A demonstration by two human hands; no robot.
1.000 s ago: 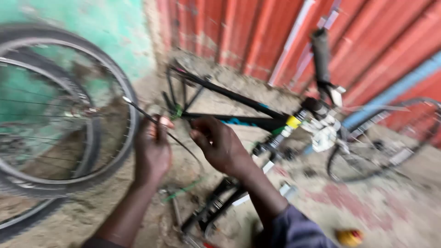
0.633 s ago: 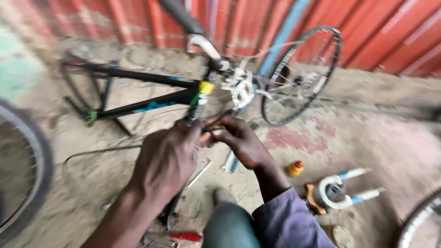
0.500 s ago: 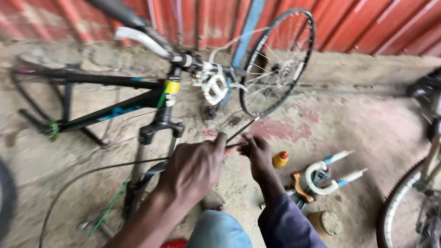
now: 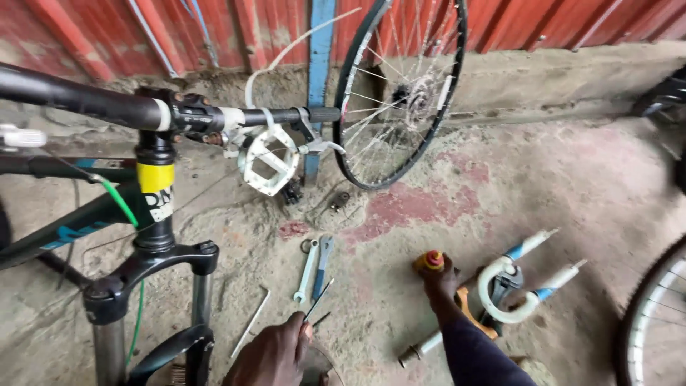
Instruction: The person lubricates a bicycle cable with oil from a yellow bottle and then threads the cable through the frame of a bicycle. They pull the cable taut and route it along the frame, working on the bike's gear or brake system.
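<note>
The hands have parted. Half a second ago they worked close together below the handlebar (image 4: pixel 107 107); now the right hand (image 4: pixel 437 280) has reached out to the small orange bottle (image 4: pixel 431 260) on the floor, right of the fork (image 4: pixel 153 286), while the left hand (image 4: pixel 275 352) has dropped low beside the fork, pinching a thin cable end (image 4: pixel 318 300).

Left hand (image 4: pixel 275 352) pinches thin cable (image 4: pixel 318 300); right hand (image 4: pixel 437 284) grips small bottle (image 4: pixel 431 260) (orange).

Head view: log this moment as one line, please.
left hand: pinching thin dark cable end | right hand: on small yellow red-capped bottle | nearby: two flat metal spanners on concrete floor
</note>
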